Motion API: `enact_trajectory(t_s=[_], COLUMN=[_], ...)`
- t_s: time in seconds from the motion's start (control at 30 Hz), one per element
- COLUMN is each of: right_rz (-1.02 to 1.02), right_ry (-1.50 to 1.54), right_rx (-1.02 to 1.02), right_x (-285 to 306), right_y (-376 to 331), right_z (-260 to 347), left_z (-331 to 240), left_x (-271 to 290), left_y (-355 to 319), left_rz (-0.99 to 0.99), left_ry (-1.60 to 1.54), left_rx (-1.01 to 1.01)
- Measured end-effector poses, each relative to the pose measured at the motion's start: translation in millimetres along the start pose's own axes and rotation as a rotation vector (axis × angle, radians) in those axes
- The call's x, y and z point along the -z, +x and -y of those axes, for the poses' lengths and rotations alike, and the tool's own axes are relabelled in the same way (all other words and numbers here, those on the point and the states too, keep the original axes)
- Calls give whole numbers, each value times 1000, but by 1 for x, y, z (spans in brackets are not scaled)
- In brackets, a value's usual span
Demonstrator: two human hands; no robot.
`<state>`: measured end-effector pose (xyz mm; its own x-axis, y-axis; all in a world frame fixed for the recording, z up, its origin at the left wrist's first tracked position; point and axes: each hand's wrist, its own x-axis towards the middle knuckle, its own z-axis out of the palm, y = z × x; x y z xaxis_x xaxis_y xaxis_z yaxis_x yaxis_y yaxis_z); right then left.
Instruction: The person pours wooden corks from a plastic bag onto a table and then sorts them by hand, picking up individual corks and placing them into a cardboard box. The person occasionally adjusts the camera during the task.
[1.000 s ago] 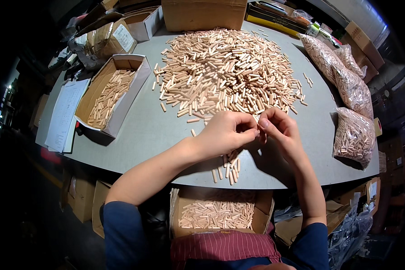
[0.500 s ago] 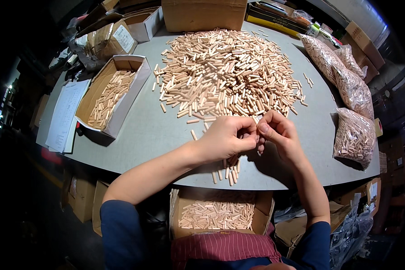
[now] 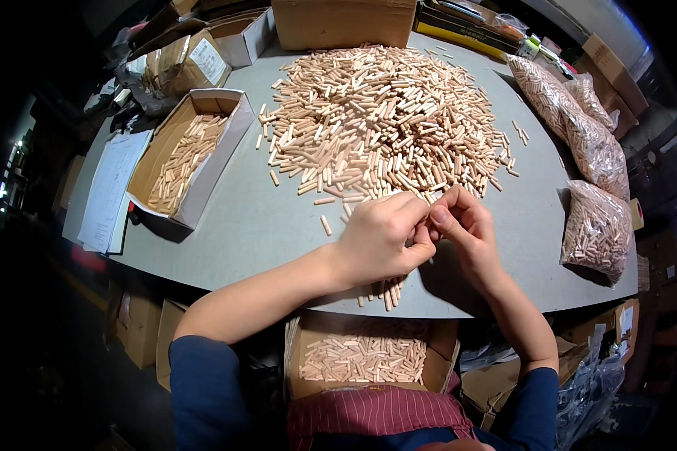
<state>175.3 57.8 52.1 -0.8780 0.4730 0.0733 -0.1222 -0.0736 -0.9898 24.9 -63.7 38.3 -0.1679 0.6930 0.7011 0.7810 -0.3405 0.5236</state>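
Observation:
Before the near side of a big heap of short wooden dowels (image 3: 384, 113), my two hands meet with their fingertips together. My left hand (image 3: 384, 234) is closed, its back turned up and its thumb bent against the curled fingers. My right hand (image 3: 468, 234) is closed in a pinch, thumb against forefinger. Whatever is between the fingers is hidden or too small to make out. Several loose dowels (image 3: 389, 293) lie under my left hand by the table's front edge. A single dowel (image 3: 326, 225) rests just left of that hand.
Below the table edge stands an open cardboard box (image 3: 297, 361) with dowels in it. A long open box (image 3: 229, 150) of dowels and paper sheets (image 3: 113, 188) lie at left. Clear bags of dowels (image 3: 598, 229) line the right side. A brown carton (image 3: 344, 24) stands behind the heap.
My left hand has rolled over so that more of its back shows and its thumb sits higher. My right hand has stayed nearly in place. The view has shifted slightly.

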Motion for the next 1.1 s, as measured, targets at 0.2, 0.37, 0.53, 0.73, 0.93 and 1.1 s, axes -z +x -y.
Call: enact_trajectory(t_s=[0.2,0.37,0.53,0.73,0.93,1.1], right_rz=[-22,-61,-105,-91,-90,-182], right_ry=[-45,-162,-140,-126,-135,-100], right_rx=[60,145,163,149,154,161], right_x=[-4,-3,-3,9,5,16], right_y=[-1,3,8,13,12,15], right_z=[-1,-7,1,-6,-6,2], left_z=[2,4,14,8,-11,5], left_x=[-3,4,10,12,30,41], left_y=[2,4,7,11,19,32], left_rz=[-52,23,73,76,217,59], left_ry=[90,10,-131,-358,-667,-934], left_rx=[-54,34,49,233,664,796])
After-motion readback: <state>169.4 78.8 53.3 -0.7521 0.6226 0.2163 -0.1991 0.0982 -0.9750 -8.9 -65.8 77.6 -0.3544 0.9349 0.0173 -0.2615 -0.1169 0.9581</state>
